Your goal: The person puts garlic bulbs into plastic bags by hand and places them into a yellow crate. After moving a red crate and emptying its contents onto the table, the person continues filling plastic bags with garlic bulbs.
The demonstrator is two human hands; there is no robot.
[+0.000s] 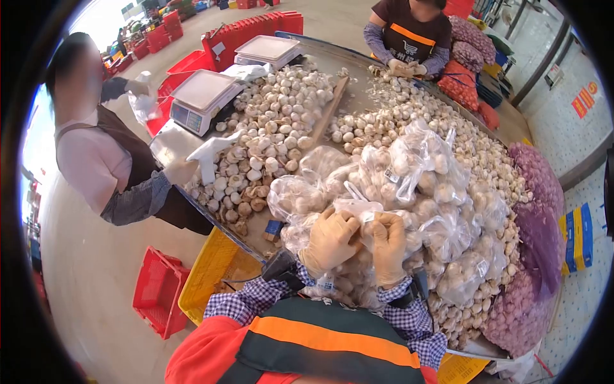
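Observation:
My left hand (pixel 329 242), in a tan glove, is closed with its fingers curled at the top of a clear plastic bag (pixel 359 210). My right hand (pixel 388 248), gloved alike, pinches the same bag from the other side. The fingertips partly hide the gathered plastic. Around my hands lies a heap of clear bags filled with garlic bulbs (pixel 448 233), some with their tops tied. Left of my left hand, a small blue box (pixel 274 228) rests on the table (pixel 258 224).
Loose garlic (pixel 281 96) covers much of the table, split by a wooden board (pixel 330 112). Two scales (pixel 203 96) stand at the far left. One co-worker (pixel 102 141) handles white plastic at left; another (pixel 412 38) works opposite. A yellow crate (pixel 208 272) and red basket (pixel 157 291) sit left; garlic sacks (pixel 537 211) line the right.

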